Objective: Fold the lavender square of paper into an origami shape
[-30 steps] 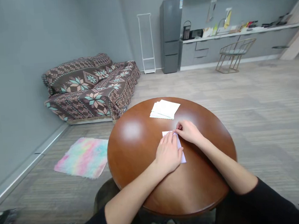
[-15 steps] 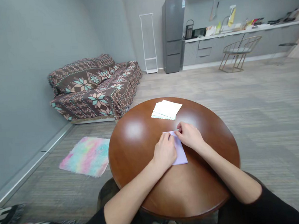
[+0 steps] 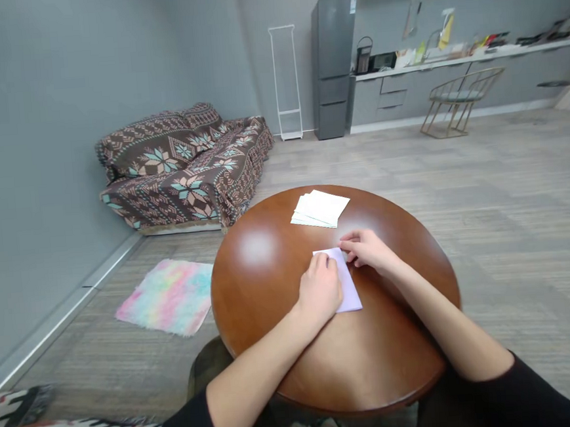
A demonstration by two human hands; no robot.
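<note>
Head view: left hand (image 3: 321, 284) curls over lilac paper (image 3: 349, 290) beside right hand (image 3: 368, 250), grips unclear.

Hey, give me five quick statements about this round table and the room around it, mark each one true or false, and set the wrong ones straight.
1. The left hand rests on the light purple paper. True.
2. The right hand lies flat on the stack of pale sheets. False: the right hand has its fingertips at the purple paper's far right corner.
3. The pale sheets overlap on the table, beyond both hands. True.
4. The fluffy rug is spread over the sofa. False: the rug lies on the floor, left of the table.
5. A metal-framed chair stands in front of the kitchen counter. True.
</note>
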